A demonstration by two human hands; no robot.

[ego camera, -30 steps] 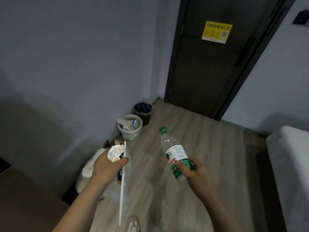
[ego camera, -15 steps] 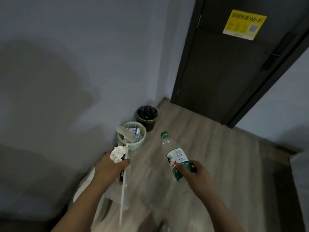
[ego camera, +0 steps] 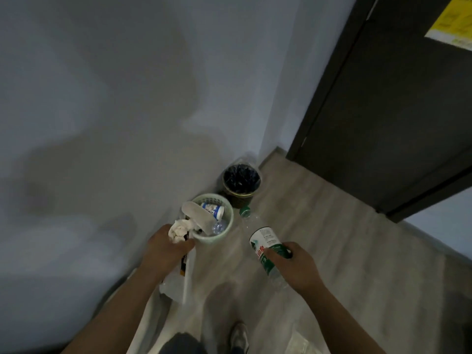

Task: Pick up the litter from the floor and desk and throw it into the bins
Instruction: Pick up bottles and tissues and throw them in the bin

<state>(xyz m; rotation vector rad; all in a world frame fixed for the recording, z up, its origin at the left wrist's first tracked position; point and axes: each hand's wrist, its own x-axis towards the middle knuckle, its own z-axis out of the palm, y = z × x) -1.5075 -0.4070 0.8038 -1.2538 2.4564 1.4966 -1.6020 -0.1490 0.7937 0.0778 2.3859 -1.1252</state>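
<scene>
Green-labelled bottle: clear plastic, lying tilted in the air with its green cap pointing away towards the bins; it is hanging over the floor just right of the pale green bin.
Right hand: fingers and thumb are curling round the bottle's lower half and gripping it firmly; the base is sticking out beneath the palm.
Left hand: closed in a fist, clutching a bundle of litter right beside the near rim of the pale green bin.
Crumpled tissue: white, bulging out of the top of the left fist and touching or nearly touching the bin's rim.
White straw: hanging straight down from the left fist.
Clear plastic bag: dangling below the same fist, next to the straw.
Dark wrapper: showing under the fingers, with an orange patch; what kind of wrapper is too blurred to tell.
Pale green bin: a lattice basket standing on the floor against the wall, already holding a flat white piece leaning over its rim, a blue-and-white cup and a crushed clear bottle.
Dark bin: standing just behind the green one in the corner, lined with a black bag.
Floor: pale wood planks.
Door: dark, closed, carrying a yellow sticker at the upper right edge.
Shoe: the person's foot is showing at the bottom of the view.
</scene>
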